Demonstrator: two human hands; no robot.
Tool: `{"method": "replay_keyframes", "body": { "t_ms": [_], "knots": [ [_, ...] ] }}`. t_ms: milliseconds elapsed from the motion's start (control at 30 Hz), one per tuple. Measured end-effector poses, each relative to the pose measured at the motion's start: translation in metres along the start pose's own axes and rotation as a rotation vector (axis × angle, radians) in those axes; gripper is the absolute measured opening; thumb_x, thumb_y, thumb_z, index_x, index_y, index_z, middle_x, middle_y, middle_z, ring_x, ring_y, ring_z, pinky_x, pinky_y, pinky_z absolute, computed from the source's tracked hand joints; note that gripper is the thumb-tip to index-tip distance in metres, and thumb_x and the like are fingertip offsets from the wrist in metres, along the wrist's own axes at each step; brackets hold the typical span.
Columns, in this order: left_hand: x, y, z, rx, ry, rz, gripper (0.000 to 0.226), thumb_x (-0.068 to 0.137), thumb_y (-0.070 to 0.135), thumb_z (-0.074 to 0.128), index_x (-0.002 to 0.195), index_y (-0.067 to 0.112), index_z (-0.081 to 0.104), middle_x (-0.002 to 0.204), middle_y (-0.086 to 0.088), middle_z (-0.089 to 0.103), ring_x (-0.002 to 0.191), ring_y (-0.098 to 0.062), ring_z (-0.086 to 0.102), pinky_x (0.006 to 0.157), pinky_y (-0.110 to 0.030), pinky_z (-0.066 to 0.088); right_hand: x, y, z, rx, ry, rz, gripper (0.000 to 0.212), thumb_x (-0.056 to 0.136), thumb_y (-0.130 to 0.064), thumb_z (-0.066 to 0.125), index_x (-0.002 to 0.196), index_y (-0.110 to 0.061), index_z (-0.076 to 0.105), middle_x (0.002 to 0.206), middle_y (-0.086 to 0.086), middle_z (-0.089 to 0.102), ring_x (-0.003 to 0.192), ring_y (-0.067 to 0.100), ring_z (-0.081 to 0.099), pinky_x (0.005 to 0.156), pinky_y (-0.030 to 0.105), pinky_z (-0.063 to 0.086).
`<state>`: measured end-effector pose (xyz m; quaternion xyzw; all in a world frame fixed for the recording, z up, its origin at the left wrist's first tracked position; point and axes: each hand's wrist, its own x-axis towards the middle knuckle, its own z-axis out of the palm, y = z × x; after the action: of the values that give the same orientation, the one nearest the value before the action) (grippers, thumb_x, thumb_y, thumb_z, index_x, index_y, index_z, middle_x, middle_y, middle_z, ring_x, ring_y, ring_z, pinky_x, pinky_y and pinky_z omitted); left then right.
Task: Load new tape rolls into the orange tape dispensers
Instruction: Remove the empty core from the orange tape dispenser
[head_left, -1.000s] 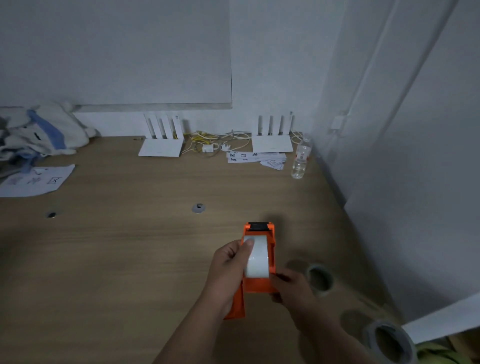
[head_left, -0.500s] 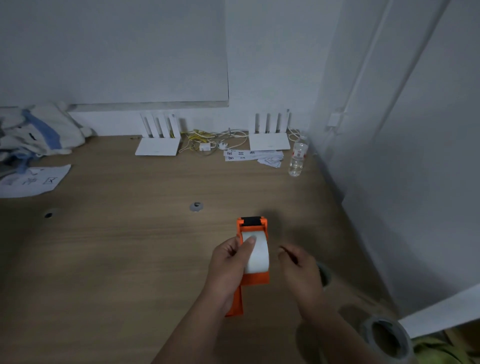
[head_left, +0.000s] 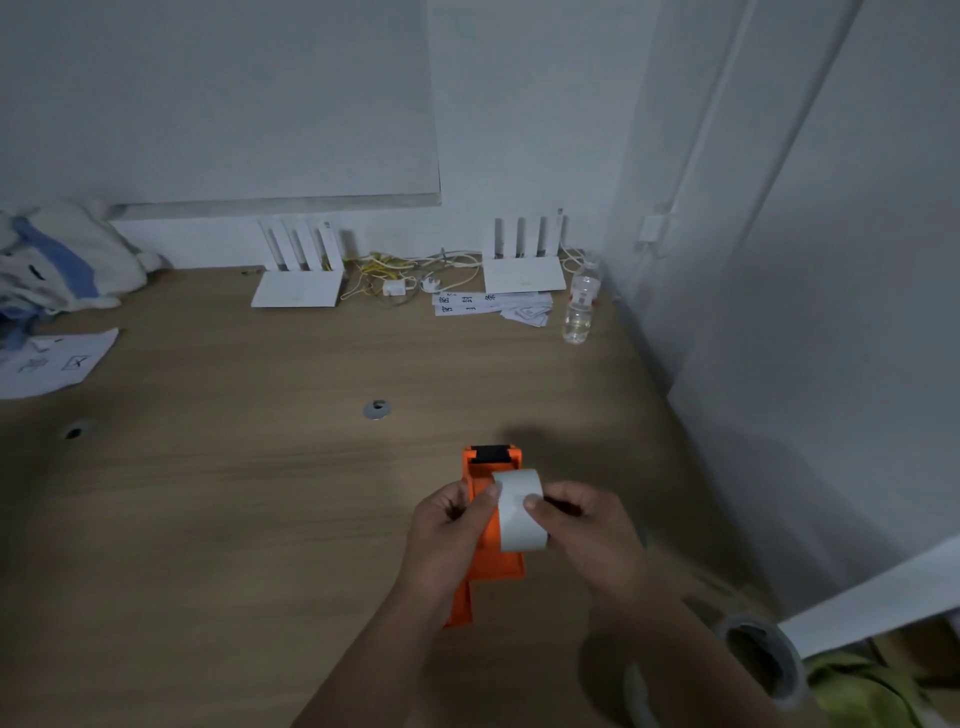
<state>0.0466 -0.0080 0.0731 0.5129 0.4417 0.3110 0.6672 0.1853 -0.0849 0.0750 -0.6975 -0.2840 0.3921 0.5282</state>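
An orange tape dispenser (head_left: 488, 558) with a black front end is held above the wooden table (head_left: 218, 493), handle pointing toward me. A white tape roll (head_left: 519, 512) sits in it. My left hand (head_left: 447, 540) grips the dispenser from the left, thumb against the roll. My right hand (head_left: 587, 535) holds the roll from the right, thumb on its face. A further tape roll (head_left: 763, 657) lies at the table's near right edge, and part of another roll (head_left: 636, 693) shows under my right forearm.
Two white routers (head_left: 298, 288) (head_left: 524, 273) stand at the back wall with tangled cables (head_left: 400, 273) between them. Paper labels (head_left: 488, 304) and a water bottle (head_left: 581, 306) lie back right. A printed sheet (head_left: 52, 361) and cloth (head_left: 57, 260) are at the left. White wall panels close the right side.
My right hand, away from the dispenser half a second ago, has come back and taken hold of the white roll. The dispenser stayed in my left hand.
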Motion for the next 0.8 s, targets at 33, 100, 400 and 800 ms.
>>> {"method": "replay_keyframes", "body": {
  "t_ms": [33, 100, 400, 800],
  "knots": [
    [0.002, -0.002, 0.001, 0.006, 0.015, 0.001, 0.019, 0.091, 0.026, 0.066, 0.091, 0.009, 0.075, 0.092, -0.023, 0.075, 0.083, -0.038, 0.071, 0.077, -0.050, 0.057, 0.001, 0.003, -0.006, -0.015, 0.008, 0.004, 0.016, 0.082, -0.029, 0.072, 0.093, -0.018, 0.077, 0.085, 0.004, 0.077, 0.083, 0.021, 0.073, 0.076, 0.043, 0.059],
    [0.003, -0.005, 0.003, -0.011, 0.024, -0.016, 0.019, 0.091, 0.023, 0.065, 0.089, 0.007, 0.075, 0.084, -0.021, 0.075, 0.074, -0.029, 0.066, 0.074, -0.043, 0.053, 0.000, 0.005, -0.021, -0.070, 0.025, -0.010, 0.012, 0.085, -0.026, 0.069, 0.089, -0.017, 0.075, 0.073, 0.003, 0.073, 0.070, 0.014, 0.066, 0.063, 0.035, 0.053],
    [0.008, -0.012, 0.016, -0.035, 0.015, -0.048, 0.019, 0.091, 0.021, 0.065, 0.078, 0.007, 0.071, 0.062, -0.002, 0.062, 0.056, -0.012, 0.053, 0.057, -0.025, 0.046, 0.019, 0.039, -0.125, -0.895, 0.166, -0.223, 0.013, 0.084, -0.019, 0.070, 0.076, -0.009, 0.066, 0.067, 0.001, 0.058, 0.062, 0.020, 0.053, 0.058, 0.031, 0.038],
    [0.008, -0.022, 0.030, -0.048, 0.077, -0.081, 0.019, 0.091, 0.018, 0.065, 0.085, 0.001, 0.072, 0.072, -0.011, 0.066, 0.067, -0.021, 0.057, 0.066, -0.031, 0.045, 0.079, 0.108, -0.179, -1.303, -0.048, -0.097, 0.027, 0.089, -0.022, 0.056, 0.114, -0.022, 0.067, 0.121, 0.009, 0.068, 0.108, 0.032, 0.064, 0.085, 0.039, 0.054]
  ]
}}
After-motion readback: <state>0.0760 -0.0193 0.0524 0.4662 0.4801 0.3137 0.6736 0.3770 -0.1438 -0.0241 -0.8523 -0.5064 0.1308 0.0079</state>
